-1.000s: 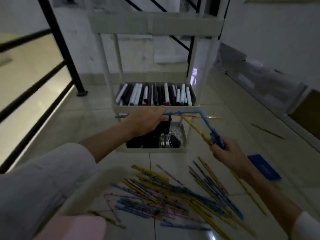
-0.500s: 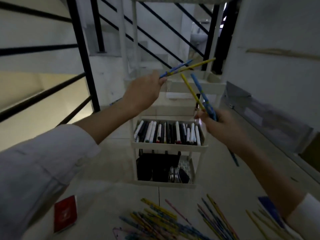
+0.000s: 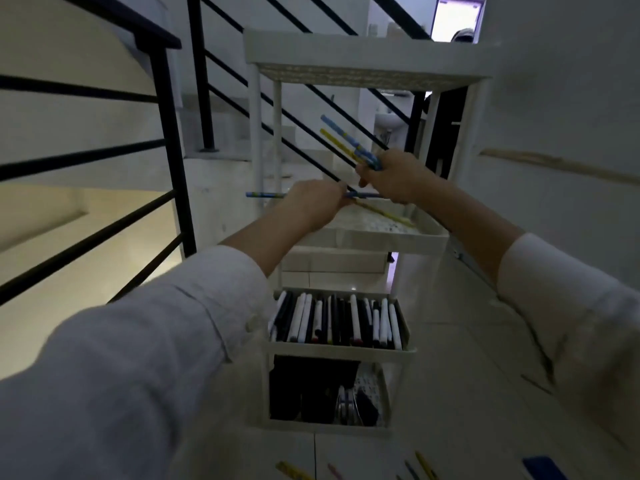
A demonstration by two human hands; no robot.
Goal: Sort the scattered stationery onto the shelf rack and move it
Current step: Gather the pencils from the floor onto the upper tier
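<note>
A white shelf rack (image 3: 367, 242) with several tiers stands in front of me. My left hand (image 3: 317, 199) is closed on blue and yellow pencils (image 3: 266, 194) held level over the second tier's tray, with a yellow tip lying down into the tray. My right hand (image 3: 391, 173) grips a blue and a yellow pencil (image 3: 341, 136) that point up and left, just above the same tray. The tier below holds a row of black and white markers (image 3: 337, 322). The bottom tier holds dark items (image 3: 311, 393).
A black stair railing (image 3: 173, 161) runs along the left, close to the rack. A white wall is on the right. Loose pencils (image 3: 420, 467) and a blue flat object (image 3: 542, 469) lie on the tiled floor near the bottom edge.
Both hands have come together over the second tier, and the left hand's pencils have gone from pointing up-right to lying level. My view has tilted up, so the floor pile is mostly out of frame.
</note>
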